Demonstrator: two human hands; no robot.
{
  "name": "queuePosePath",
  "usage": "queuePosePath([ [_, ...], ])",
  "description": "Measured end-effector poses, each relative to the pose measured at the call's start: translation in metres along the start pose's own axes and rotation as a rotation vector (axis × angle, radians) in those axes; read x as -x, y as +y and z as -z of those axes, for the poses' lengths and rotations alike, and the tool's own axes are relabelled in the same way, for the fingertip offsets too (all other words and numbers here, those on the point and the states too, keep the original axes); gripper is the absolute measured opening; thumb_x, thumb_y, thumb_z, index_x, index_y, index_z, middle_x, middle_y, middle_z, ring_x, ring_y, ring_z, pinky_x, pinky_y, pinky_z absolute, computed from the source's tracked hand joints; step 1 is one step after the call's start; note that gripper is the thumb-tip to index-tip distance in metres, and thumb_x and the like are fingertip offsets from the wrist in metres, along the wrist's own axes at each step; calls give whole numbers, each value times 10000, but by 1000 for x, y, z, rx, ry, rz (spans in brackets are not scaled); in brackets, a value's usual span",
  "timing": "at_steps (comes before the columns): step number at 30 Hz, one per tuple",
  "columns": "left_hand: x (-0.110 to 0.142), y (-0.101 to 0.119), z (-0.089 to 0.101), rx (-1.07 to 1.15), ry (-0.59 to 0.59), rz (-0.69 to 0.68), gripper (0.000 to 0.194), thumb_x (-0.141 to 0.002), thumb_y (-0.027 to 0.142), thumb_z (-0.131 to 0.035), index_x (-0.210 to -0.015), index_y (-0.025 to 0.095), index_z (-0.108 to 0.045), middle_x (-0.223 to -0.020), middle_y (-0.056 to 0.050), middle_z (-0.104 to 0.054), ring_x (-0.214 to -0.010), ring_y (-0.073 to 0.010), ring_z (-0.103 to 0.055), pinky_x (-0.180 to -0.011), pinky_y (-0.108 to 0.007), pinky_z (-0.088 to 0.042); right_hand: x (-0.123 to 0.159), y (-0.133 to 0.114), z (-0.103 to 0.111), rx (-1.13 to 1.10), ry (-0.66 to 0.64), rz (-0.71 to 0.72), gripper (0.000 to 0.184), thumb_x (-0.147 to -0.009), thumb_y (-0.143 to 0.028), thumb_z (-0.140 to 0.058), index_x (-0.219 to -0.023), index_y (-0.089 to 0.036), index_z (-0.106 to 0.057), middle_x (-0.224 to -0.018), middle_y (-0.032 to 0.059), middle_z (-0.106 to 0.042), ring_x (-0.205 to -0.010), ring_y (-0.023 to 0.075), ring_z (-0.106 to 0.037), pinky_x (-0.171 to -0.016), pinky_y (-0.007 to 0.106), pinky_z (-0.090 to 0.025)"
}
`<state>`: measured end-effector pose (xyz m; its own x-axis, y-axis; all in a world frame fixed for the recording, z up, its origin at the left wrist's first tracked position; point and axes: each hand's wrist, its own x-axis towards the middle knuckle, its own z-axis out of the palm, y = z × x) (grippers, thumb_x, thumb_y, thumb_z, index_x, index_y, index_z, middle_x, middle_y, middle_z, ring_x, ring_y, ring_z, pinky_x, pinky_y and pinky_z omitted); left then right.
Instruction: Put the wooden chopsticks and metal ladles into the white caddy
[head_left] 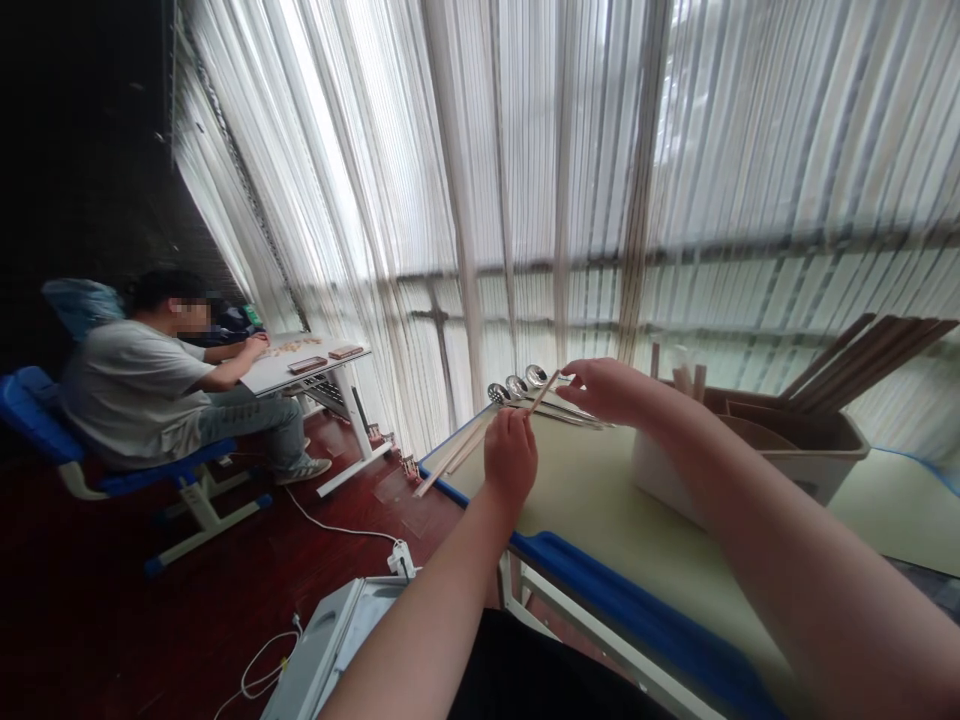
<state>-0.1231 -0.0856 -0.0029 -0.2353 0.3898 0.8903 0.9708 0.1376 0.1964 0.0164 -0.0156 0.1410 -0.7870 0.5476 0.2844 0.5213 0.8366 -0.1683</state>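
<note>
My left hand (510,455) is closed around a bundle of wooden chopsticks (457,452) that point down and to the left over the table's corner. My right hand (607,388) is closed too, gripping the handles of three metal spoons (516,387) whose bowls point left. Its fingertips also pinch the upper end of one chopstick (545,390). Both hands hover above the pale green table with a blue edge (600,500), close together.
A white bin (787,455) with brown dividers holds long wooden sticks and stands on the table at right. Another person (150,380) sits at a small white desk (300,365) at left. A power strip (401,560) and cables lie on the dark red floor. Curtains cover the windows.
</note>
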Motion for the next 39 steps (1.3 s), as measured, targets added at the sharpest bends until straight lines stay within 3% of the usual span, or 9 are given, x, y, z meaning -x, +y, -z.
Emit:
queuePosePath([
  [6,3,-1,4,166,45,-78,167,-893,167,-399,-1020,169,-507,-952,-96,-572,-931,-188,-558,-813,-332,-466,1,-9,-3,-285,238,2,301,-846,-326,-513,-1091,-161,-568,-932,92,-691,-640,155,-642,-596,267,-468],
  [12,3,0,9,166,10,-85,189,-891,196,-406,-1042,167,-518,-961,-97,-584,-929,-189,-561,-817,-331,-467,3,-17,-3,-431,345,63,257,-821,-228,-559,-1074,-191,-589,-760,31,-693,-614,136,-643,-629,251,-484],
  [17,1,1,10,104,-105,-140,178,-894,236,-415,-843,175,-575,-813,-61,-602,-823,-179,-562,-767,-319,-455,4,-13,3,-452,508,55,264,-802,-317,-593,-1030,-185,-613,-764,44,-693,-624,151,-638,-639,285,-491],
  [24,3,2,11,199,-224,-191,216,-889,333,-444,-930,170,-580,-856,-55,-617,-786,-149,-576,-721,-274,-463,3,-8,5,-567,514,64,273,-781,-345,-622,-996,-175,-624,-724,37,-680,-604,137,-619,-620,278,-495],
  [29,4,3,7,127,-214,-209,212,-900,263,-407,-800,184,-577,-768,-41,-598,-738,-140,-570,-694,-259,-445,3,-7,6,-616,494,68,322,-773,-387,-623,-1018,-177,-620,-759,47,-687,-634,141,-631,-624,278,-502],
  [35,6,4,11,107,-147,-170,193,-891,275,-417,-792,185,-556,-760,-31,-595,-647,-118,-550,-623,-237,-423,-1,10,4,-663,270,114,274,-741,-361,-645,-928,-162,-650,-704,44,-682,-635,156,-642,-617,292,-515],
  [39,6,7,11,156,-225,-196,225,-867,383,-474,-923,188,-572,-820,-35,-632,-657,-123,-574,-608,-236,-431,4,7,11,-670,355,136,255,-739,-363,-647,-891,-158,-663,-712,47,-682,-633,150,-636,-616,285,-512],
])
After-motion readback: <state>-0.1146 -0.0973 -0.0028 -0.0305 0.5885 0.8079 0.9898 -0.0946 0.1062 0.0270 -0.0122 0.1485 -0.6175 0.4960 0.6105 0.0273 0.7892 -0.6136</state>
